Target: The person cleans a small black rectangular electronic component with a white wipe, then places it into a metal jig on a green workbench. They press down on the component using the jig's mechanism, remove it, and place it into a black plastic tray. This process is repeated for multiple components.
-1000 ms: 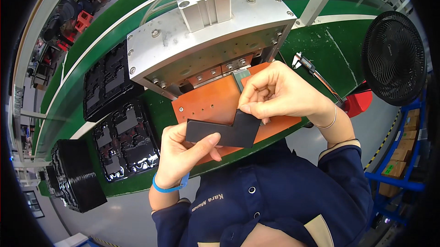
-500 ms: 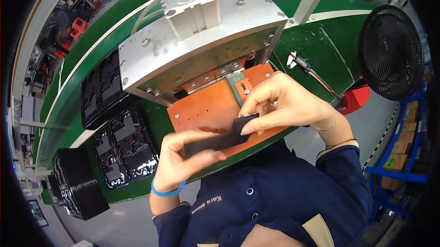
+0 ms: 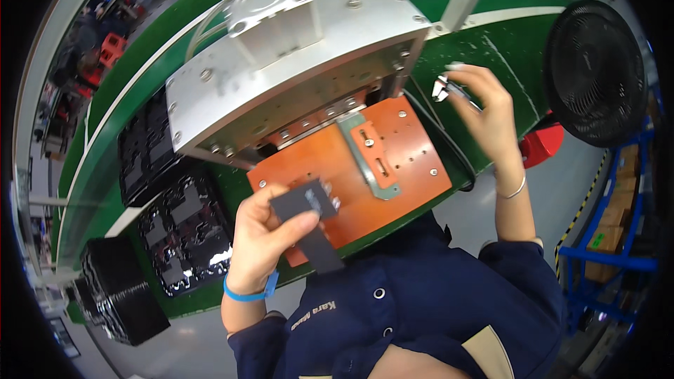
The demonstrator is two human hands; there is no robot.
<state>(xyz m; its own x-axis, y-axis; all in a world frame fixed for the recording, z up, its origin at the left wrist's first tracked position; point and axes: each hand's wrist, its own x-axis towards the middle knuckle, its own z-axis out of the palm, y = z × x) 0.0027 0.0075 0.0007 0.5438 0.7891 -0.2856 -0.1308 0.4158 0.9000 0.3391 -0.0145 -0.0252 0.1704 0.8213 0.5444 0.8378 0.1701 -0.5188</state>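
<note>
A dark grey flat L-shaped piece (image 3: pixel 321 248) is pinched between the thumb and fingers of my left hand (image 3: pixel 260 240), tilted over the near left part of an orange plate (image 3: pixel 414 147). Small shiny bits show at its right edge. My right hand (image 3: pixel 493 118) is at the digital caliper (image 3: pixel 440 89) on the green table, thumb and fingers apart on either side of it. The fingers partly hide the caliper's body. On the orange plate, a grey metal strip and a smaller slotted orange block (image 3: pixel 373 156) are fastened with screws.
A silver metal press (image 3: pixel 302 63) stands behind the plate. Black trays with dark parts (image 3: pixel 186 231) lie at left, beside a stack of black trays (image 3: pixel 123 291). A black fan (image 3: pixel 595 73) and a red object (image 3: pixel 542 146) are at right. Black cable (image 3: pixel 460 158) runs along the plate's right side.
My right hand has let go of the dark piece and moved right and away to the caliper. My left hand has turned the piece, so its long arm now points toward me.
</note>
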